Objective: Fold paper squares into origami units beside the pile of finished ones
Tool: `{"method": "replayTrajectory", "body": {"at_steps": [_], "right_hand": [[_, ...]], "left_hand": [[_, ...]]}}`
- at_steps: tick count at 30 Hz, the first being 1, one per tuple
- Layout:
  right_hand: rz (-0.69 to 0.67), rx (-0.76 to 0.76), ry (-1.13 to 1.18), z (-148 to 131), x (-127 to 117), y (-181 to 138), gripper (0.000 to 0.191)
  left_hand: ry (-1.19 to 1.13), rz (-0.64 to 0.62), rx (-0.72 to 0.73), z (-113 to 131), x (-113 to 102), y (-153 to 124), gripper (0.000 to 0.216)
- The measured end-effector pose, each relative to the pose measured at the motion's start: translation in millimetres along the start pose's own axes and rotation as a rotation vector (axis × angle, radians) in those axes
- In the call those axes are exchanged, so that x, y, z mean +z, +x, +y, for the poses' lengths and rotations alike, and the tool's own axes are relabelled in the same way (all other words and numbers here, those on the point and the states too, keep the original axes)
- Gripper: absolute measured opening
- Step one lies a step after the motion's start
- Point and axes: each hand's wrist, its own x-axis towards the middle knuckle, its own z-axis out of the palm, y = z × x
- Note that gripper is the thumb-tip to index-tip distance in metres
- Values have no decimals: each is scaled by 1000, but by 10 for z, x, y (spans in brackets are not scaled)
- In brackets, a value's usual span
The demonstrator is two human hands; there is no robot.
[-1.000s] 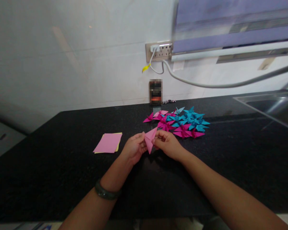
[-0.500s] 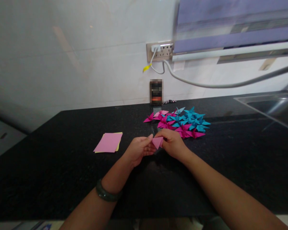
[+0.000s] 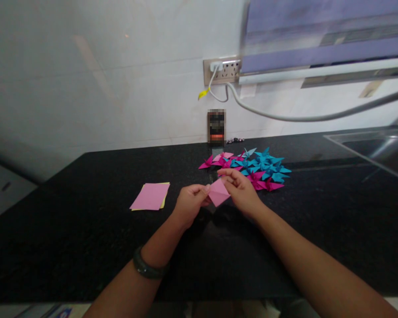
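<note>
A folded piece of pink origami paper (image 3: 219,193), diamond-shaped with a crease across it, is held between my two hands over the black counter. My left hand (image 3: 191,203) pinches its left corner between thumb and fingers. At its right corner, my right hand (image 3: 240,190) grips the edge, the fingers bent behind it. Just beyond my hands lies a cluster of folded paper cranes (image 3: 260,165) in magenta, blue and light pink. Off to the left rests a small stack of square paper sheets (image 3: 150,196), pink on top with yellow showing beneath.
A phone-like object (image 3: 216,127), its face pixelated, leans against the wall, with a beaded strand (image 3: 235,140) beside it. A wall socket (image 3: 222,70) has a plug and cables. The metal sink (image 3: 374,148) is at the right of the black counter (image 3: 86,247).
The pink paper has gone from a narrow triangular shape to a wider, flatter diamond. My right hand has shifted slightly right and its fingers have lifted.
</note>
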Motion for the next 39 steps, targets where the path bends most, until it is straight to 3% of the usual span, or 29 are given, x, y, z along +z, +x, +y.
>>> {"method": "replayTrajectory", "body": {"at_steps": [2,5,9,12,15,24,29,33,36,39], "right_hand": [[66,178,103,-24,13,10,33],[24,327,86,-44,52,-13,38],[5,237,16,-23,91,-46,29],[57,118,-4,3,60,-28,25],[19,54,-67,10,17,-5,24],[-127,190,-19,-69,51,-86,26],[-79,208,-58,-72,61,-82,22],[-20,175,-161,-77,29,-62,36],[45,117,-172,-84,-10,-47,32],[17,200,-161,-60,-8,-39,36]], "left_hand": [[-15,158,82,-29,-2,30,32],[-20,297,157,-64,-3,60,29],[-26,223,125,-54,23,35,22],[-8,91,52,-25,46,-8,20],[40,-50,0,-7,48,-39,22],[139,-249,-69,-16,58,-68,21],[144,-266,-84,-27,66,-82,21],[188,-294,-105,-21,85,-91,24],[94,-176,-109,-2,110,-83,26],[-41,-25,-97,-1,120,-52,27]]}}
